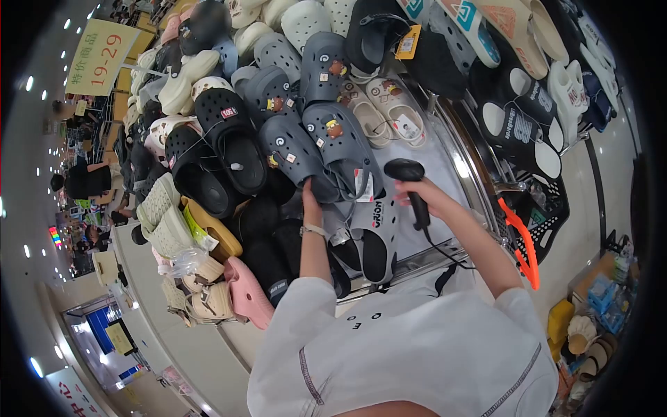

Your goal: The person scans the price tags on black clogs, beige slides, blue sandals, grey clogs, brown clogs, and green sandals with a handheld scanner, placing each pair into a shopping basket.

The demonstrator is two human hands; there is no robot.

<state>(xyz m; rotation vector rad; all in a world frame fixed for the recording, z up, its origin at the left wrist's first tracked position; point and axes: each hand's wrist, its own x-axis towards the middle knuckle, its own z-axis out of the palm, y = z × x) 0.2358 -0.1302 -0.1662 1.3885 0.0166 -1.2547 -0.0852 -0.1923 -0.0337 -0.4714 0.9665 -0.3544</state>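
My left hand [310, 201] is at the heel end of a pair of dark grey clogs [340, 135] with bear charms; it grips them from below, its fingers partly hidden behind the shoe. A white price tag [363, 185] hangs from this pair. In my right hand [432, 197] is a black handheld scanner [420, 208], its head beside the clogs and its cable running down to the right. Just below the grey pair lie light clogs marked ORION [377, 219]. Beige clogs [392, 104] with a tag rest above the scanner.
Piled shoes surround my hands, including black slides [233, 139] at the left and pink ones [248, 292] lower down. A metal rail [462, 167] edges the display at the right. A yellow price sign [101, 57] stands upper left. Distant people are at far left.
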